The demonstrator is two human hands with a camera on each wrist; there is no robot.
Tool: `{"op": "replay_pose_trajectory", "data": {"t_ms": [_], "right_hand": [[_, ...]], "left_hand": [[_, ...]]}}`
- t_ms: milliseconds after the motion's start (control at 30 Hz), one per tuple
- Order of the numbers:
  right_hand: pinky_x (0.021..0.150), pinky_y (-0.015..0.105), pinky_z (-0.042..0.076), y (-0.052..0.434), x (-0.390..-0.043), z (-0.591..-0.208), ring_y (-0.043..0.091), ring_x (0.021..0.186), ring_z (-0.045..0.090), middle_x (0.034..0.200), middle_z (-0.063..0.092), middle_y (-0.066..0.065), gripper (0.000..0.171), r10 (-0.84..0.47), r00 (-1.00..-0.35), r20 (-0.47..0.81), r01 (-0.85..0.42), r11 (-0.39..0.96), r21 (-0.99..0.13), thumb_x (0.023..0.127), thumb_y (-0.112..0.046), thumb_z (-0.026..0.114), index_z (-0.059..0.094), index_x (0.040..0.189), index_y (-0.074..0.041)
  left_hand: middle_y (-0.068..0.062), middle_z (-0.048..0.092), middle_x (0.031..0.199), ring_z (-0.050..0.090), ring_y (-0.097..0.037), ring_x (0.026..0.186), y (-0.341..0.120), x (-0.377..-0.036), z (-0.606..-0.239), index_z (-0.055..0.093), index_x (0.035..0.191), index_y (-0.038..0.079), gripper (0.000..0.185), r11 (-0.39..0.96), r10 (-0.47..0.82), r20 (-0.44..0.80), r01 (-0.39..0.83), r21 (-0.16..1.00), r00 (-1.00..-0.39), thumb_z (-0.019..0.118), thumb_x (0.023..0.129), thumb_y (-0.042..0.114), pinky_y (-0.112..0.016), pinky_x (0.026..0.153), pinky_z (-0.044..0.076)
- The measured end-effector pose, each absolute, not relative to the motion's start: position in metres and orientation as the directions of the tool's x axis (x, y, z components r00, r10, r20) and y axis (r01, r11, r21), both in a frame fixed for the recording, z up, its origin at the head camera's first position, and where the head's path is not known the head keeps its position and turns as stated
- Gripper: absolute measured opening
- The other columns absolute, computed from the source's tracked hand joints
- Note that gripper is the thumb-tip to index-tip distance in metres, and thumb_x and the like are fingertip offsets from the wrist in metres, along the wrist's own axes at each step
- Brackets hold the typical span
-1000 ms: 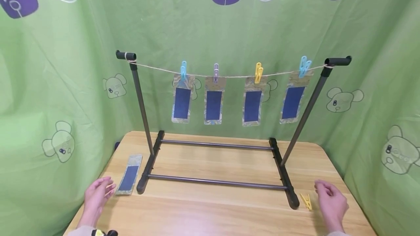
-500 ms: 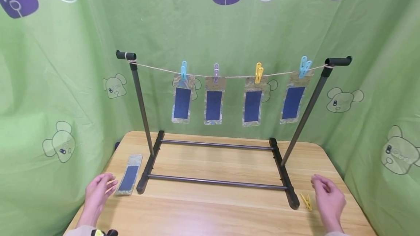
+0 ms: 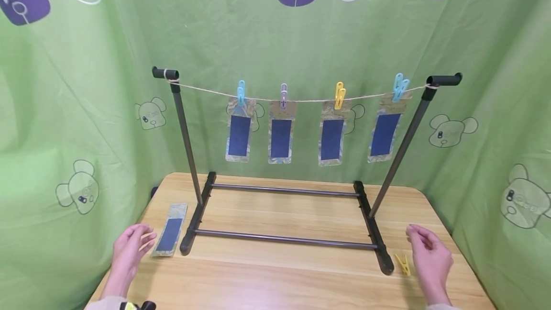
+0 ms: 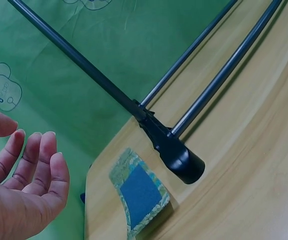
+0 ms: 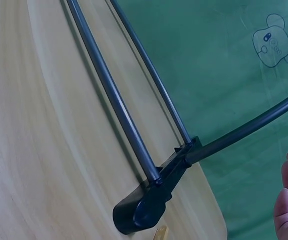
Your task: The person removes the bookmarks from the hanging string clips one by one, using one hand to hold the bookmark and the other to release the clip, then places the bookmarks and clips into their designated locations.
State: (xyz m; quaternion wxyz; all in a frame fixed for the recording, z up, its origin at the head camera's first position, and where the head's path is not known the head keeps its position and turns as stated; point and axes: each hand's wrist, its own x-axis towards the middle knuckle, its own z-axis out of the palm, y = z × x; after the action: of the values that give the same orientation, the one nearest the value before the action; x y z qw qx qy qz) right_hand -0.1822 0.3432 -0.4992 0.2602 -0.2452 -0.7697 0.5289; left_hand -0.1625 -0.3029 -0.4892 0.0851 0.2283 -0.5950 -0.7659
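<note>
My left hand (image 3: 129, 250) hovers at the table's left side with loosely bent fingers and nothing in them. Just right of it lies a blue-and-patterned strip (image 3: 170, 233), flat on the wood; the left wrist view shows the same strip (image 4: 141, 195) slightly bowed. My right hand (image 3: 431, 260) is held above the right side, fingers relaxed, holding nothing visible. Beside it on the table is a yellow clothespin (image 3: 402, 264). Several similar strips hang from a string (image 3: 310, 101), pinned by a blue clothespin (image 3: 241, 93), a purple one (image 3: 283, 96), a yellow one (image 3: 339, 95) and another blue one (image 3: 399, 87).
A black metal rack (image 3: 284, 239) stands on the wooden table (image 3: 258, 281), its two uprights carrying the string. The left upright (image 3: 187, 142) and right upright (image 3: 400, 157) lean outward. Green printed cloth (image 3: 280, 37) surrounds the table on the back and sides.
Both hands have moved slightly forward, away from the body; the right one also shifts a little left. The strips, clothespins and rack stay where they were.
</note>
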Motion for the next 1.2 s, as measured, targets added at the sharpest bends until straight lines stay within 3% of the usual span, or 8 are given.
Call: {"op": "replay_pose_trajectory", "data": {"t_ms": [300, 600, 1200], "right_hand": [[0.06, 0.006, 0.045, 0.336, -0.182, -0.485, -0.004, 0.071, 0.06, 0.076, 0.063, -0.024, 0.031, 0.644, -0.748, 0.163, 0.097, 0.348, -0.933, 0.089, -0.032, 0.072, 0.071, 0.11, -0.009], [0.06, 0.006, 0.045, 0.328, -0.182, -0.473, -0.002, 0.071, 0.058, 0.076, 0.065, -0.02, 0.025, 0.625, -0.756, 0.192, 0.049, 0.347, -0.937, 0.089, -0.028, 0.073, 0.072, 0.104, -0.009], [0.065, 0.006, 0.046, 0.317, -0.183, -0.46, 0.0, 0.076, 0.058, 0.084, 0.065, -0.018, 0.022, 0.571, -0.779, 0.26, -0.037, 0.372, -0.927, 0.089, -0.016, 0.073, 0.069, 0.107, -0.005]], "left_hand": [[0.004, 0.062, 0.088, 0.065, -0.012, 0.083, -0.3, -0.166, -0.486, 0.06, 0.093, 0.013, 0.006, -0.268, -0.377, -0.194, -0.094, 0.959, -0.906, 0.057, 0.099, 0.013, -0.025, 0.081, 0.056], [0.001, 0.062, 0.09, 0.065, -0.014, 0.081, -0.294, -0.167, -0.478, 0.061, 0.098, 0.013, 0.002, -0.243, -0.338, -0.11, -0.026, 0.97, -0.935, 0.059, 0.097, 0.011, -0.023, 0.074, 0.056], [0.004, 0.064, 0.092, 0.064, -0.011, 0.08, -0.283, -0.169, -0.463, 0.056, 0.106, 0.009, 0.009, -0.069, -0.345, -0.079, -0.058, 0.996, -0.935, 0.055, 0.099, 0.014, -0.024, 0.072, 0.056]]}}
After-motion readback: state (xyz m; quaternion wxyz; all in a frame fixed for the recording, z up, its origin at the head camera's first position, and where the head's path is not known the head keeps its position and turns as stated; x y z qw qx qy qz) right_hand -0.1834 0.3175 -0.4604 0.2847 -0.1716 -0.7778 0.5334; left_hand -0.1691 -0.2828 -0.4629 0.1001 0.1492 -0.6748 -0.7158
